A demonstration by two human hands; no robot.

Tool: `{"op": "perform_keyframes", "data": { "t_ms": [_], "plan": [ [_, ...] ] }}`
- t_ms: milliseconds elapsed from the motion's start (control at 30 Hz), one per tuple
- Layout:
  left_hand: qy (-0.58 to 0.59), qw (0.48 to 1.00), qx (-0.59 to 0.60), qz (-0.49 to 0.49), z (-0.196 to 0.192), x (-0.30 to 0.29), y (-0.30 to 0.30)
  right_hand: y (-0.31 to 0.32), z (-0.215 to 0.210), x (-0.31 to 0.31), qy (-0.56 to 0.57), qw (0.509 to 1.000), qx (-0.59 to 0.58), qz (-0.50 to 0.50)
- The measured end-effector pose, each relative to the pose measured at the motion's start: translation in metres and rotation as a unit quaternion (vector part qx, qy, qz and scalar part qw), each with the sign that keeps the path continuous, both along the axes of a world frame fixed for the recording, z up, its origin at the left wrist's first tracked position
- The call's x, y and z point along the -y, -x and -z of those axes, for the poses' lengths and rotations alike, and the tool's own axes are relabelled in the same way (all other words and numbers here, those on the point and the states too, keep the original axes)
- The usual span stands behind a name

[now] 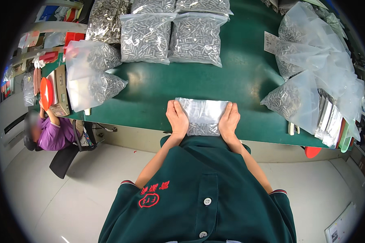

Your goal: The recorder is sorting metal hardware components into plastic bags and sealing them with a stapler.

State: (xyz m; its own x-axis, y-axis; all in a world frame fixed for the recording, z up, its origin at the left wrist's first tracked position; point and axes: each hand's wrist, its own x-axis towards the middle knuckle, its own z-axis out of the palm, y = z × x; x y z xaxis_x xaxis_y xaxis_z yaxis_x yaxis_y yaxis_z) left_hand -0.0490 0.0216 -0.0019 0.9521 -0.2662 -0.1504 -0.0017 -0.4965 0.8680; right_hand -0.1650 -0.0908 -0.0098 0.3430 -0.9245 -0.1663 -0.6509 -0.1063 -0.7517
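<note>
Close to my body, at the front edge of the green table, I hold a clear plastic bag (202, 111) with small silvery metal pins gathered in its lower end. My left hand (177, 118) grips the bag's left side, and my right hand (229, 118) grips its right side, thumbs on top. The bag's upper part is flat and holds no pins. Beyond it lie two full clear bags of metal pins, a left one (146, 38) and a right one (196, 38), side by side.
Part-filled bags of pins (105, 87) lie at the left, and more bags (286, 97) at the right beside stacked cards (327, 119). The green tabletop (247, 73) spans between. A person in purple (54, 133) sits at the left by a black chair (65, 160).
</note>
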Motion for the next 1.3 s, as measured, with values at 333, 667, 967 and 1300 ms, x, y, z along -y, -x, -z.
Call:
{"op": "perform_keyframes", "data": {
  "t_ms": [333, 667, 967, 1300],
  "plan": [
    [-0.038, 0.999, 0.011, 0.029, 0.001, 0.003, -0.005, -0.004, 0.002, 0.003, -0.024, 0.998, 0.055, 0.003],
    [-0.003, 0.997, -0.079, 0.006, 0.007, -0.004, -0.01, 0.001, -0.008, 0.015, -0.075, 0.997, 0.037, 0.0],
    [0.106, 0.986, -0.126, 0.016, 0.001, -0.015, -0.014, 0.007, -0.003, 0.021, -0.097, 0.993, 0.067, -0.027],
    [0.168, 0.957, -0.112, 0.209, -0.035, -0.046, -0.049, 0.038, -0.031, 0.061, -0.291, 0.907, 0.266, -0.145]
  ]
}}
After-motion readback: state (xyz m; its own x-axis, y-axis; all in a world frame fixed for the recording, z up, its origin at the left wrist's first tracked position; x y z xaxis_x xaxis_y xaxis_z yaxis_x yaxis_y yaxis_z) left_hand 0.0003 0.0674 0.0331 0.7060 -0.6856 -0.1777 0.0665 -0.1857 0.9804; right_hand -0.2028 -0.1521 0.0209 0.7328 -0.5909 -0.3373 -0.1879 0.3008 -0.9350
